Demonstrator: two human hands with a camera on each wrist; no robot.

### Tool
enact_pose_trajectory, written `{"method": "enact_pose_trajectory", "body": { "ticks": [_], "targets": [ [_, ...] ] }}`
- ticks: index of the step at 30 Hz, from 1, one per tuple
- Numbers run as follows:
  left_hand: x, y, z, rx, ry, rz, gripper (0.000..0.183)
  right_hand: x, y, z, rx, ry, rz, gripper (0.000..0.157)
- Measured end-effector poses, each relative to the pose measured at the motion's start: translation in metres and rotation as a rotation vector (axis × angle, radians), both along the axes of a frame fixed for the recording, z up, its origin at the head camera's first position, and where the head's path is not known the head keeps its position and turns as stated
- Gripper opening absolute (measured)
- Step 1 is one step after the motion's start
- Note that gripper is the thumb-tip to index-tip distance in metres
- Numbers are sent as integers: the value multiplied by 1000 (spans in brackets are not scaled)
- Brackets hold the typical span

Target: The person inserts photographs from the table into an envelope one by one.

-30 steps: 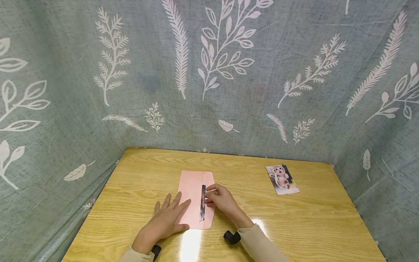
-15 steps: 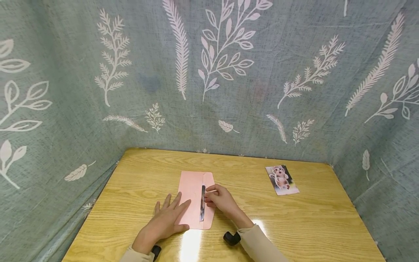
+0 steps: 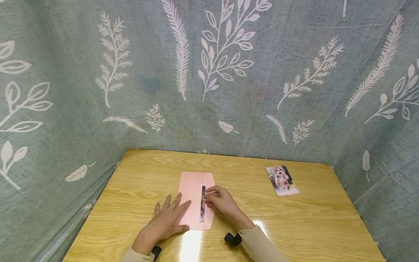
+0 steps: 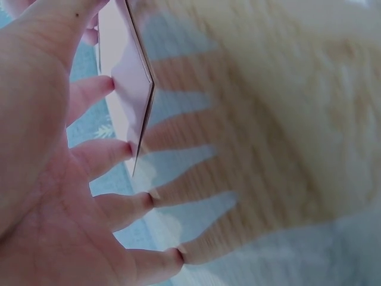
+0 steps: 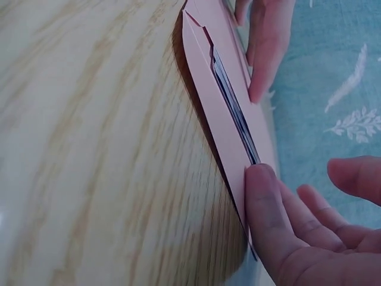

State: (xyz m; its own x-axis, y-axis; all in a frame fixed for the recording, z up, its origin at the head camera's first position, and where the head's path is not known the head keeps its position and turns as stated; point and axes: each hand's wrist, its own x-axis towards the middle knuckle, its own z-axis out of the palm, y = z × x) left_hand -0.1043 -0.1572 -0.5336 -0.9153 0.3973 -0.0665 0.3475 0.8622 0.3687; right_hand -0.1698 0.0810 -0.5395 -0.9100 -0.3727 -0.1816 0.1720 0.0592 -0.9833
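A pink envelope [image 3: 191, 185] lies on the table with its flap side toward the right. Tucked into its opening is a small stack of photo prints [image 3: 202, 207], only a narrow dark strip showing. My left hand [image 3: 167, 216] is spread flat, with fingertips on the envelope's left part and the table. At the opening, my right hand [image 3: 224, 202] touches the edge of the prints; in the right wrist view its foremost digit [image 5: 262, 190] rests against that edge and the flap, while another finger stands away in the air. The rest of the prints is hidden inside the envelope.
A kitten photo [image 3: 282, 180] lies on the wooden table [image 3: 311, 218] at the right. A blue-green curtain with white leaf patterns [image 3: 226, 91] hangs behind and at both sides. Light glares off the table's front part.
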Motion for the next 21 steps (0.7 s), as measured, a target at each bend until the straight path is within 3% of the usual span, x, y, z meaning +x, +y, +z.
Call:
{"method": "enact_pose_trajectory", "body": {
  "ticks": [9, 15, 21],
  "targets": [
    [0, 1, 3, -9, -10, 2, 82, 2, 5, 2, 7, 27, 51, 29],
    [1, 2, 3, -6, -10, 4, 82, 1, 11, 5, 46, 102, 54, 28],
    [1, 1, 2, -15, 2, 1, 83, 4, 23, 26, 65, 220, 32, 26]
  ]
}}
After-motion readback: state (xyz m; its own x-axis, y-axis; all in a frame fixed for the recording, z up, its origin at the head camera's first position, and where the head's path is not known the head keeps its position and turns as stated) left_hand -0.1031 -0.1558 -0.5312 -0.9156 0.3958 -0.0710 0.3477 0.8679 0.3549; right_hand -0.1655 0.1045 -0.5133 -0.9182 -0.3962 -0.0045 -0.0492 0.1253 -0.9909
